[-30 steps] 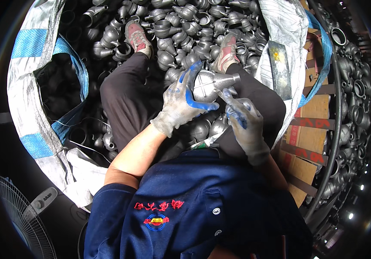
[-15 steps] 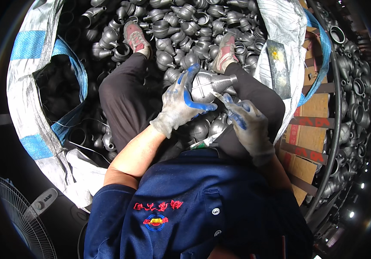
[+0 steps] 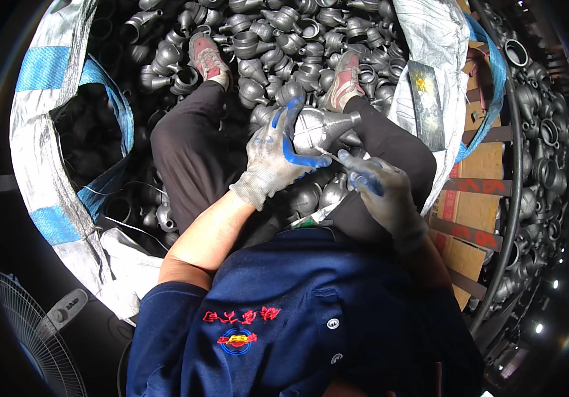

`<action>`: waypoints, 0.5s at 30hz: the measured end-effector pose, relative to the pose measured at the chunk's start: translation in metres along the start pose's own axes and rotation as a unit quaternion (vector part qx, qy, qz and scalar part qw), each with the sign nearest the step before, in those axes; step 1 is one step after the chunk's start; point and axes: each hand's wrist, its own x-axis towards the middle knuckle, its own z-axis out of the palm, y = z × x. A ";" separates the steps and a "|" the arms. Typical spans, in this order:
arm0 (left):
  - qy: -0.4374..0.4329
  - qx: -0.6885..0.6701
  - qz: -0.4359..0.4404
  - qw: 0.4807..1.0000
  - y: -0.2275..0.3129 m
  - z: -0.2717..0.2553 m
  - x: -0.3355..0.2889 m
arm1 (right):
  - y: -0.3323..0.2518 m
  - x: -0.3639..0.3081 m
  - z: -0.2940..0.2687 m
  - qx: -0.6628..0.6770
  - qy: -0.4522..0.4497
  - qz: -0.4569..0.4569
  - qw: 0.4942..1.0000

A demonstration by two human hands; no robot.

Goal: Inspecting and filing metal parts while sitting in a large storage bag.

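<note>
A bulb-shaped grey metal casting (image 3: 316,128) lies over my lap, its narrow neck pointing right. A raised cross-shaped seam shows on its rounded body. My left hand (image 3: 270,151), in a grey glove with blue-coated fingers, grips the casting from the left, thumb below and fingers above. My right hand (image 3: 385,192), gloved alike, is closed just to the lower right of it. From its fingertips a thin, pale stick-like tool (image 3: 326,155) reaches to the casting's lower side. The rest of that tool is hidden in the glove.
Many similar castings (image 3: 278,49) lie heaped around my feet inside a large white woven bag (image 3: 36,155) with blue straps. A dark flat plate (image 3: 427,109) rests on the bag's right side. Cardboard (image 3: 479,225) and metal bars stand at right, a fan (image 3: 29,334) at lower left.
My right hand and the thin tool have shifted slightly down and to the right along the casting. The left hand keeps its grip, and the casting has barely moved.
</note>
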 end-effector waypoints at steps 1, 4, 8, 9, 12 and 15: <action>0.014 0.008 0.013 1.000 0.000 0.001 0.000 | 0.003 0.000 0.004 0.126 0.023 0.022 0.992; 0.029 0.013 0.027 0.999 0.002 -0.003 0.001 | 0.000 -0.002 0.000 0.337 0.001 0.125 0.933; 0.020 0.000 0.018 1.000 0.006 -0.007 0.001 | -0.001 -0.001 0.002 0.472 -0.049 0.269 0.838; 0.024 0.001 0.025 0.999 0.006 -0.007 0.000 | -0.003 0.001 0.001 0.472 -0.050 0.268 0.838; 0.034 0.012 0.039 0.999 0.005 -0.007 0.000 | -0.009 0.009 -0.005 0.499 -0.088 0.342 0.792; 0.042 0.021 0.050 0.998 0.005 -0.006 0.000 | -0.010 0.012 -0.005 0.496 -0.102 0.348 0.789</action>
